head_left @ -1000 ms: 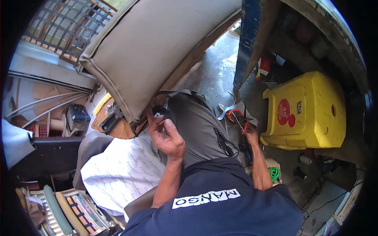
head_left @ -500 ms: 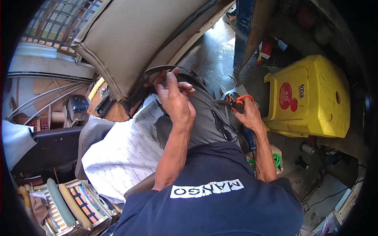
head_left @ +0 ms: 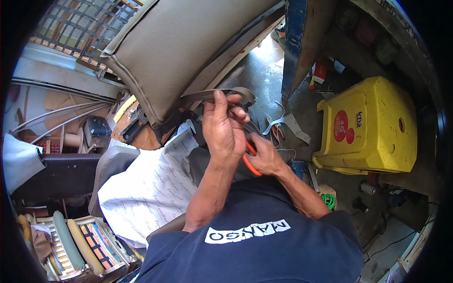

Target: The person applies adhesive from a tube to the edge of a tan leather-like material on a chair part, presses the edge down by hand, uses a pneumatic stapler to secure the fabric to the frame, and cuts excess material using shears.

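A grey-brown leatherette cushion [head_left: 174, 52] with a stitched edge fills the upper middle. From beneath its near edge runs a dark strip of material [head_left: 196, 97], which passes behind my left hand [head_left: 225, 125]. That hand is raised palm up, its fingers curled at the strip. My right hand [head_left: 266, 156] is close beside it, at the lower right of the left wrist. It is closed around orange-handled scissors [head_left: 251, 162]; their blades are hidden behind my left hand.
White printed sheeting [head_left: 146, 193] drapes at the left of my lap. A yellow plastic stool [head_left: 373, 127] lies on its side at right. On the floor are an orange-handled tool [head_left: 277, 132] and green cord [head_left: 328, 201]. A box with rolled pieces [head_left: 85, 245] stands lower left.
My right hand has brought the scissors leftward from beside my leg to my left hand. The left hand has shifted slightly right and down, with the strip. The view has tilted a little.
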A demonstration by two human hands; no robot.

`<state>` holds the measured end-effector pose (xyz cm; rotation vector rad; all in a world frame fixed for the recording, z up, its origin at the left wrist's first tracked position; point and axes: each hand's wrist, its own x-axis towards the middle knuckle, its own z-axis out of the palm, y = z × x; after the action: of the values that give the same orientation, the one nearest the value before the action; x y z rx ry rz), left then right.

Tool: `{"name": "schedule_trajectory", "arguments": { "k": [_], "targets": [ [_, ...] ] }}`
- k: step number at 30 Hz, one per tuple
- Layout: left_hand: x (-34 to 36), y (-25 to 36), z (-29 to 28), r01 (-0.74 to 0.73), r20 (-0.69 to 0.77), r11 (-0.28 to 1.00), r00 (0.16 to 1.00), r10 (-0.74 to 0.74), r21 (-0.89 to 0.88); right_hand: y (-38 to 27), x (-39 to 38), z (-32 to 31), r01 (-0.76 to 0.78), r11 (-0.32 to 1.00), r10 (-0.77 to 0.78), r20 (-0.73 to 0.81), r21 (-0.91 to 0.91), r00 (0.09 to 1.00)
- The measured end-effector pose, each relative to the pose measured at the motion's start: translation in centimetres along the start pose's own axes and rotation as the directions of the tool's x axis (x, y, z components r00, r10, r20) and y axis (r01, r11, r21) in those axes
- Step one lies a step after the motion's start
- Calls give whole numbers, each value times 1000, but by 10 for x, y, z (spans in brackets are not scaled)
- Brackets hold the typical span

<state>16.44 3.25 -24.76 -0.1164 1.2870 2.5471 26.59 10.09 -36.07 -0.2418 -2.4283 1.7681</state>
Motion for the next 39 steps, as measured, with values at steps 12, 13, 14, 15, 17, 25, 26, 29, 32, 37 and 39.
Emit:
{"name": "schedule_trajectory", "arguments": {
  "k": [12,13,14,15,17,25,26,29,32,37,39],
  "targets": [
    [-6,-1,6,107,92,994,990,-107,12,-44,36,57,451,872,-414,-207,191,887],
    [-5,-3,5,101,94,995,990,-101,7,-46,28,55,372,885,-343,-147,279,928],
    [-4,-6,4,116,106,993,988,-114,-14,-46,24,54,283,889,-274,-79,359,959],
    [-3,-8,3,132,118,991,985,-127,-35,-43,22,54,288,889,-280,-76,355,957],
    [-7,-4,5,141,94,990,986,-139,-18,-42,23,52,281,895,-274,-70,347,959],
    [-9,2,7,299,162,936,949,-272,-183,-47,44,54,264,932,-246,-99,250,964],
    [-9,1,7,297,162,937,949,-269,-185,-50,45,57,253,938,-236,-98,238,967],
    [-9,-1,5,288,165,942,951,-261,-171,-56,50,64,215,956,-199,-100,197,975],
    [-12,-3,6,300,157,940,948,-276,-162,-56,51,65,169,981,-156,-119,98,980],
    [-14,-12,-1,284,150,956,951,-271,-71,-37,52,64,179,979,-161,-164,97,973],
    [-21,-27,-1,424,263,906,876,-405,-17,-31,45,59,48,984,-45,-24,173,999]
  ]
}}
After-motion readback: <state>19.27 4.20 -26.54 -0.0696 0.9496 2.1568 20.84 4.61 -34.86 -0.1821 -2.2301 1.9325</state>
